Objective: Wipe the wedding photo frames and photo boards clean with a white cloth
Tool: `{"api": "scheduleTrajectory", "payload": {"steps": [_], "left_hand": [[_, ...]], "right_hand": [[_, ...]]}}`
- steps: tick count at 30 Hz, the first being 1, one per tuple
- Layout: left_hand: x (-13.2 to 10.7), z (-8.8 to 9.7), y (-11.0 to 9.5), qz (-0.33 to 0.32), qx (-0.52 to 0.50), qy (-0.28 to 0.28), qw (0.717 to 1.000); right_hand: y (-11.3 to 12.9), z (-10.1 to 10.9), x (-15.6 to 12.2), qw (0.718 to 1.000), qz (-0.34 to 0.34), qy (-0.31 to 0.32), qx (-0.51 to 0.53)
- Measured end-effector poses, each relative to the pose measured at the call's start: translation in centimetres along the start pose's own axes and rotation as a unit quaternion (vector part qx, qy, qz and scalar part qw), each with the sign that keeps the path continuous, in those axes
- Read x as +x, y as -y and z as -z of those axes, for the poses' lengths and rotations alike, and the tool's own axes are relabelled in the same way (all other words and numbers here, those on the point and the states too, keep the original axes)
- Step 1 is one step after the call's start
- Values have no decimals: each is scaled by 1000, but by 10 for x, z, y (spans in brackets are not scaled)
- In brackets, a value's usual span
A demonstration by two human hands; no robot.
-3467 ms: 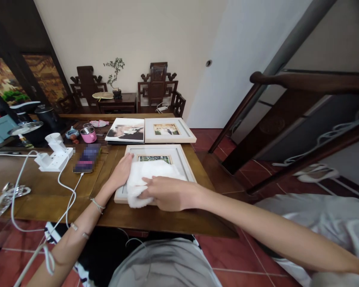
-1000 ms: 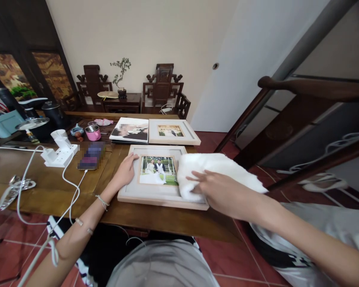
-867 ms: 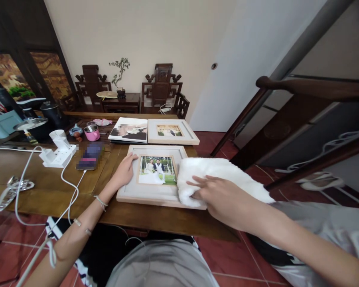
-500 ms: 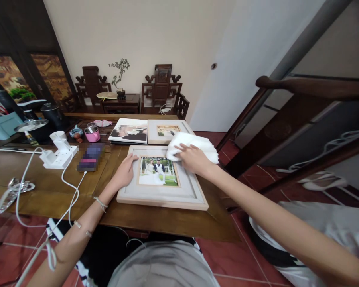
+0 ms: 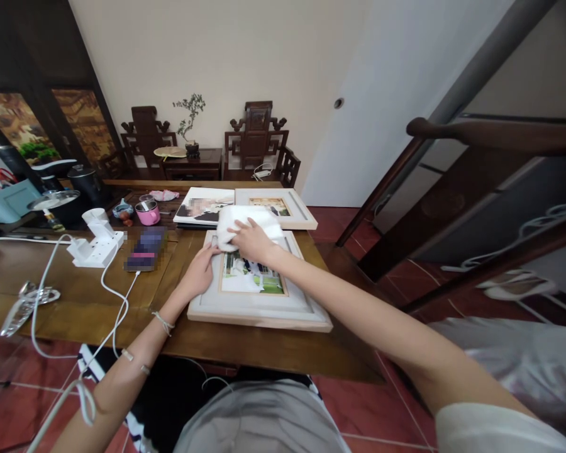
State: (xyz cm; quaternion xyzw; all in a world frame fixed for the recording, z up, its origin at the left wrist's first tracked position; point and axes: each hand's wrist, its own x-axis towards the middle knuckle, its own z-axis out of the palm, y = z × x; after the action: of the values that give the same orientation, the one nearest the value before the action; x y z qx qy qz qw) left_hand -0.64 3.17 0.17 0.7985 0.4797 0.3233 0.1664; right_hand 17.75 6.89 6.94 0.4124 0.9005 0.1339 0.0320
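As I view the station through the head camera, I list first the front picture frame [image 5: 264,321], pale wood, lying flat on the brown tabletop [image 5: 283,352] near its front edge. Item: white cloth [image 5: 252,216], fluffy, bunched over the far left part of that frame; in my view it also overlaps the near side of a second picture frame [image 5: 299,215], and whether it touches there I cannot tell. Item: right hand [image 5: 255,242], fingers bent and clamped on the cloth, forearm crossing above the front frame. Item: left hand [image 5: 199,270], laid on the front frame's left edge, fingertips just beside the cloth; whether it grips the edge I cannot tell. Item: photo print [image 5: 252,282] inside the front frame, its upper part hidden by the right hand and cloth. Further stock: a photo-covered book [image 5: 205,206], left of the second frame; a phone [image 5: 146,248], cable attached; a white power strip [image 5: 97,250], plugs inserted; a pink cup [image 5: 148,216] behind the phone.
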Motion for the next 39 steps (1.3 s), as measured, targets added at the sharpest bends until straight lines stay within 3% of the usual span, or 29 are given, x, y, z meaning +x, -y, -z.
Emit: {"api": "scheduleTrajectory", "payload": {"steps": [6,9,12,16,22,25,28,35,39], "left_hand": [[0,0,-1,14,0,2,1000],[0,-1,-1,19,9,-6,1000],[0,-2,1,28,13,-14,999],[0,-3,2,25,10,-24,999],[1,-2,0,25,11,-22,999],[1,-1,-2,29,10,-15,999],[1,0,-2,29,16,-10,999],[0,2,-2,16,11,4,1000],[0,1,-2,19,9,-7,1000]], "right_hand": [[-47,2,-62,996,-71,49,-27],[-53,8,-90,992,-92,74,-37],[-36,18,-115,992,-82,95,-33],[6,40,-154,990,-69,120,-14],[46,75,-197,972,-57,189,128],[53,78,-197,968,-59,186,159],[46,64,-185,978,-72,147,128],[-18,-1,-115,995,-89,24,29],[-36,-14,-87,996,-90,8,24]]}}
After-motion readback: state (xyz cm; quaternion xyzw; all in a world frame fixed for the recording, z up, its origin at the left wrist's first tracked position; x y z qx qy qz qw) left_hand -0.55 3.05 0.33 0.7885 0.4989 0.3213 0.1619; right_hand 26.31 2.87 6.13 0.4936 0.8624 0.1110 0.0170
